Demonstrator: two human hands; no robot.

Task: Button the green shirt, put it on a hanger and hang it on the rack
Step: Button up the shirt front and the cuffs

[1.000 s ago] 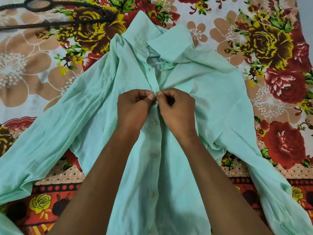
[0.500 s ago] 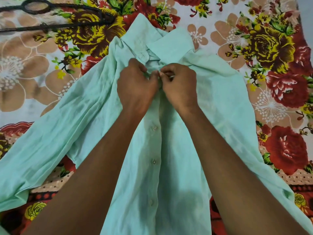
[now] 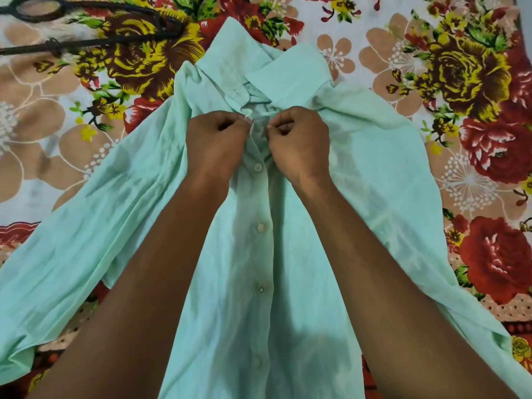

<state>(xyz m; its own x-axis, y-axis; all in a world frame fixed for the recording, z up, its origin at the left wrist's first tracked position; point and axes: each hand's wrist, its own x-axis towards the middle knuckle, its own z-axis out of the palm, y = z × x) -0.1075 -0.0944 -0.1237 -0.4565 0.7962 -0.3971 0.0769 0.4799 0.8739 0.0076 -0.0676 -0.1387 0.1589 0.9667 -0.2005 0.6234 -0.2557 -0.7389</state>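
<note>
Pale green cloth, the shirt (image 3: 302,283), lies face up on the floral bedsheet (image 3: 475,82), its placket fastened at four buttons below our hands. Left hand (image 3: 214,142) and right hand (image 3: 299,145) each pinch an edge just under the collar (image 3: 282,73). We judge buttoning nearly done; next, the button must pass its hole. The hanger (image 3: 95,27) waits far left.

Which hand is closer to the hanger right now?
Left. The left hand pinches the green shirt placket below the collar, on the side where the black hanger lies at upper left. The right hand grips the opposite edge, farther away.
</note>
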